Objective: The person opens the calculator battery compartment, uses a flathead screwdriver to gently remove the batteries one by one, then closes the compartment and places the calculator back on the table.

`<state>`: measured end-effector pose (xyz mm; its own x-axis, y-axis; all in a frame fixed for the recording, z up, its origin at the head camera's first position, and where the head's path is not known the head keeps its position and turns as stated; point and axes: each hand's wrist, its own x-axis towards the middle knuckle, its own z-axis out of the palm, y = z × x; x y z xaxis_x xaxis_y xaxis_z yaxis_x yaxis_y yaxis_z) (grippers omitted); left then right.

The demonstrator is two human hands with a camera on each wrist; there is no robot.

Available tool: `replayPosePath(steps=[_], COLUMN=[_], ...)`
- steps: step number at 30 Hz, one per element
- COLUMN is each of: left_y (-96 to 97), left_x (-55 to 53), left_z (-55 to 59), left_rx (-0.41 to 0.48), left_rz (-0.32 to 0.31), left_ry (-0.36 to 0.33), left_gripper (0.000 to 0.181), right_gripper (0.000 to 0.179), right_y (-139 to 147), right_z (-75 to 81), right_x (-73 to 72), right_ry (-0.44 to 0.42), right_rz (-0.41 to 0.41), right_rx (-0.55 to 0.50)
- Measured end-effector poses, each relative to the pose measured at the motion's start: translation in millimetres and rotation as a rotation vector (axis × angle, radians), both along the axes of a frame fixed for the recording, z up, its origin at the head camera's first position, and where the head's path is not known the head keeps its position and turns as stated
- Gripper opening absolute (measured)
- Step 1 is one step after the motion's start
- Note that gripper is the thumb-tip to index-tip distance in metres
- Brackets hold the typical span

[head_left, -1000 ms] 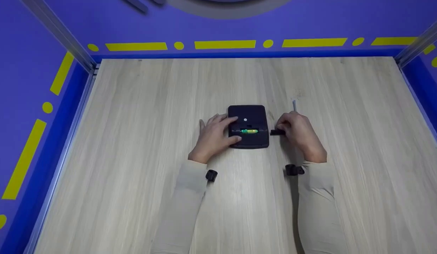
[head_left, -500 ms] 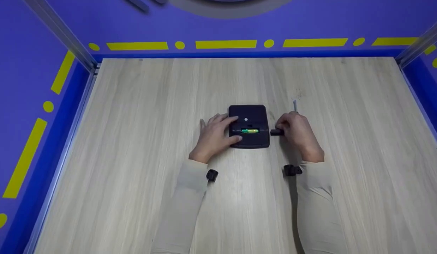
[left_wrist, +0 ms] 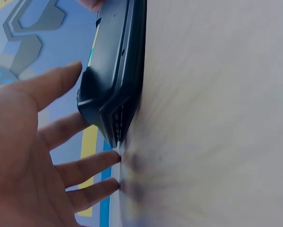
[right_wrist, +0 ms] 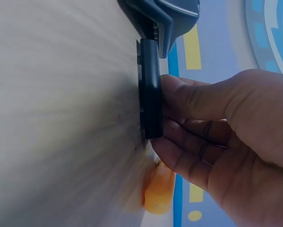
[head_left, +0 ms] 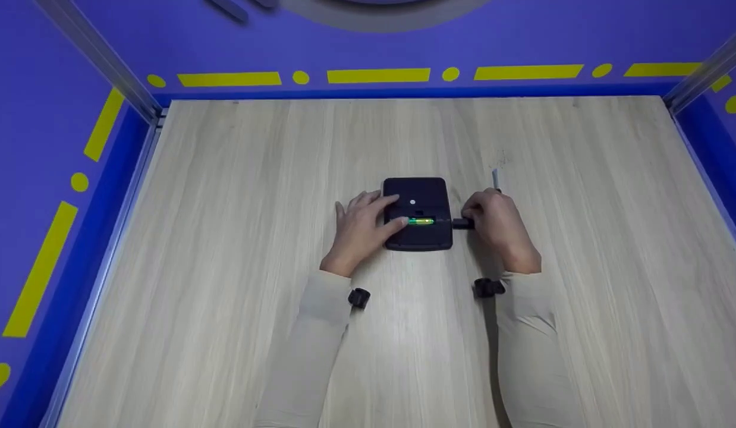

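Observation:
A black desk calculator [head_left: 426,236] lies face down, its battery slot uncovered. A green-and-yellow battery [head_left: 421,221] sits in the slot. My left hand [head_left: 357,229] rests at the calculator's left side with fingers extended. Its index finger lies on the back and its thumb reaches the battery's left end; the other fingertips are down at the table. My right hand [head_left: 500,223] pinches a small black battery cover [right_wrist: 151,90] between thumb and fingers, low over the table, right at the calculator's right edge.
Beyond my right hand a grey screwdriver shaft [head_left: 495,177] sticks out; its orange handle [right_wrist: 160,189] shows in the right wrist view. The wooden table [head_left: 255,178] is bounded by blue walls with yellow marks [head_left: 380,75].
My left thumb has shifted up from below the slot to the battery's left end. My right hand has drifted slightly left with the cover, closer to the calculator, which stays in place.

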<state>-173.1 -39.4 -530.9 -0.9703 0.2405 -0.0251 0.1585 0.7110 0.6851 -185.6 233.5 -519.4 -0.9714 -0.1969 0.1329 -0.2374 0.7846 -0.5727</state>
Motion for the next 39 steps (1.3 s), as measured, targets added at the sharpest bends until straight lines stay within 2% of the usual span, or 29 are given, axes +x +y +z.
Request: replayPosePath(steps=[6, 13, 15, 22, 28, 32, 35, 39], left_y=[4.0, 8.6, 9.9, 11.3, 12.0, 12.1, 12.1, 11.9], left_x=[1.3, 3.2, 3.6, 4.0, 3.7, 3.5, 3.4, 3.3], left_z=[-1.9, -1.0, -0.7, -0.4, -0.5, -0.8, -0.8, -0.7], left_rx=[0.008, 0.008, -0.001, -0.014, -0.014, -0.019, -0.024, -0.026], left_rz=[0.037, 0.074, 0.083, 0.092, 0.095, 0.095, 0.093, 0.092], left_ry=[0.024, 0.04, 0.038, 0.037, 0.044, 0.041, 0.039, 0.037], left_gripper=[0.058, 0.057, 0.057, 0.057, 0.057, 0.057, 0.057, 0.057], right_gripper=[0.004, 0.008, 0.011, 0.025, 0.048, 0.058, 0.054, 0.039], right_y=[1, 8, 10, 20, 26, 28, 28, 30], right_z=[4.2, 16.6, 20.0, 28.8, 30.0, 29.4, 27.7, 25.4], right_x=[-0.4, 2.6, 4.0, 8.2, 9.0, 9.2, 9.0, 9.2], right_ry=[-0.032, 0.036, 0.031, -0.066, -0.234, -0.305, -0.33, -0.327], right_rz=[-0.03, -0.087, -0.113, -0.205, -0.252, -0.275, -0.296, -0.327], right_rx=[-0.022, -0.058, -0.055, -0.034, -0.005, 0.016, 0.036, 0.06])
